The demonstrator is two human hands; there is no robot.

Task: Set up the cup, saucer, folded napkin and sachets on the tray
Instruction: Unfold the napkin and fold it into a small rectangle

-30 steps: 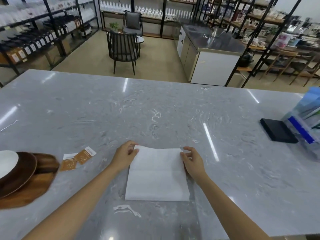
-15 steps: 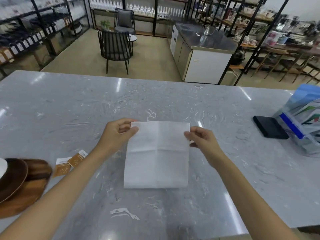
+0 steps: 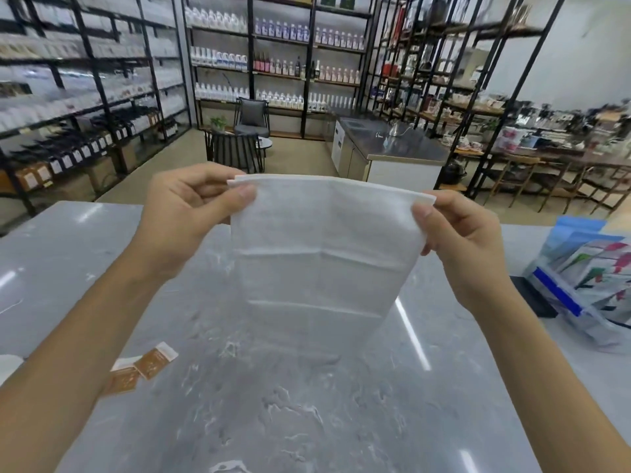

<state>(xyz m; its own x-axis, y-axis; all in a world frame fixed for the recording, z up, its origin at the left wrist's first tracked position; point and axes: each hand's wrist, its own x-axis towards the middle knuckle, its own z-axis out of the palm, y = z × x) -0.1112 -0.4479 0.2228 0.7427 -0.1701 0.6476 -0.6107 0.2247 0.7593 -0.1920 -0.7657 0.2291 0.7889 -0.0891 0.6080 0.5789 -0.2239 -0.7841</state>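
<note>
Head view, napkin (image 3: pixel 324 247): up off the counter, hanging in mid-air at centre, top edge level, crease lines running across and down it.
Head view, left hand (image 3: pixel 184 213): pinched shut on the napkin's upper left corner, thumb in front, fingers curled behind.
Head view, right hand (image 3: pixel 461 240): clamped on the upper right corner the same way, thumb on the near face.
Head view, layers: top edge looks doubled, so probably folded once; motion blur makes the count uncertain.
Head view, sachets (image 3: pixel 141 368): two brown ones flat on the grey marble counter (image 3: pixel 307 421), near left, well apart from the napkin.
Head view, tray, cup, saucer: not in sight here; only a white sliver at the far left edge, too little to name.
Head view, right side clutter: blue-and-clear packet stack (image 3: pixel 580 285) and a black flat item (image 3: pixel 532 295), near the right wrist but not touched.
Step in hand: folding stage, napkin held taut by two corners; nothing judged placed yet.
Next move calls for: bringing the corners together or laying the sheet back down along a crease, edges kept matched, grip light so the thin paper does not tear or skew.
</note>
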